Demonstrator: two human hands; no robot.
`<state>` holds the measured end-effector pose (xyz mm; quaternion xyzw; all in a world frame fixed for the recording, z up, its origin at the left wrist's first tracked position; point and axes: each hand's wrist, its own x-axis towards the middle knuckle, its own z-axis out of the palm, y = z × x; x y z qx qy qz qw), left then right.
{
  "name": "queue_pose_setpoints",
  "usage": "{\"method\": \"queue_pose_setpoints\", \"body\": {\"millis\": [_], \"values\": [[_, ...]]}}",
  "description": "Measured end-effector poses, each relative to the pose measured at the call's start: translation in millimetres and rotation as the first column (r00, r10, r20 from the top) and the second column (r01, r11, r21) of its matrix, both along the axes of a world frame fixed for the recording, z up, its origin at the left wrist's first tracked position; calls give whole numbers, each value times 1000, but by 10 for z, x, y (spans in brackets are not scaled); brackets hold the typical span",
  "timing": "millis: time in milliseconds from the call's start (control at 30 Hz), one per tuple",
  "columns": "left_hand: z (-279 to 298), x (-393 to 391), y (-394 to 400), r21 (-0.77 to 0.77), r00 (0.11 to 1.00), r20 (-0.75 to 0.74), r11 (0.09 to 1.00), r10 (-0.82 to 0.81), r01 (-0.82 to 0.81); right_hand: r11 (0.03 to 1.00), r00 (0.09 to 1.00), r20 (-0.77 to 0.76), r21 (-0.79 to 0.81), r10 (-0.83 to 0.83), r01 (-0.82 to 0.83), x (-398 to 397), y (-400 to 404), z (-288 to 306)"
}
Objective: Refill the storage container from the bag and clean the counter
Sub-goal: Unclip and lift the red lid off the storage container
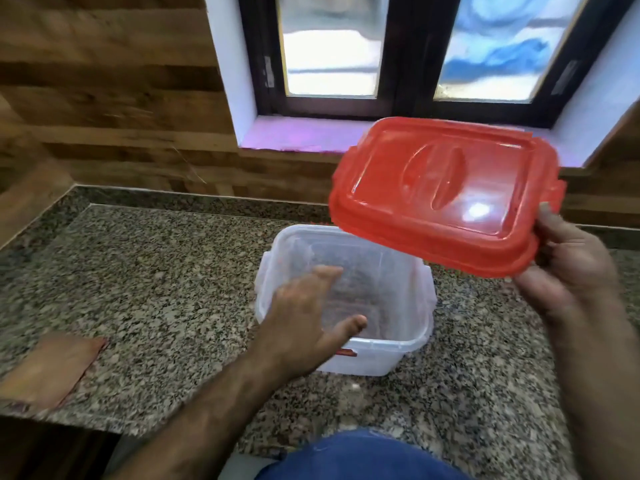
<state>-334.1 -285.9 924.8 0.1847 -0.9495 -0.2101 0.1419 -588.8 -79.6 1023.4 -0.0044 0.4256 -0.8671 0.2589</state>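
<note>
The right hand (pixel 568 268) is gripping the red lid (pixel 446 192) by its near-right edge, tilted above the open container (pixel 346 355); the left hand (pixel 304 317), fingers spread, is steadying its near-left rim. The lid should be set flat on the table (pixel 156 271), well right.

No legible text or labels.

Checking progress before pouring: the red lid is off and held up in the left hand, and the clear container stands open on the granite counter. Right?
Not quite: the head view shows the right hand holding the red lid. The container does stand open on the counter.
</note>
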Motion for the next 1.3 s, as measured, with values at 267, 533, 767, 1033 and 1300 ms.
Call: {"method": "queue_pose_setpoints", "body": {"millis": [267, 533, 767, 1033, 1300], "values": [[-76, -178, 137, -296, 916, 388, 928, -101, 228, 952, 947, -214, 141, -239, 272, -138, 217, -244], [-154, -227, 98, -315, 903, 422, 920, -85, 234, 864, 839, -313, 94, -446, 494, -218, 392, -439], [-170, -265, 96, -326, 906, 417, 917, -77, 228, 494, 489, -869, 456, 69, 740, -418, 506, -1463], [-110, -294, 112, -316, 883, 464, 919, -68, 236, 405, 238, -773, 536, 588, 741, -354, 748, -2521], [-124, -345, 94, -349, 873, 487, 911, -25, 220, 64, 367, -269, 873, 890, 484, -377, 793, -2849]]}}
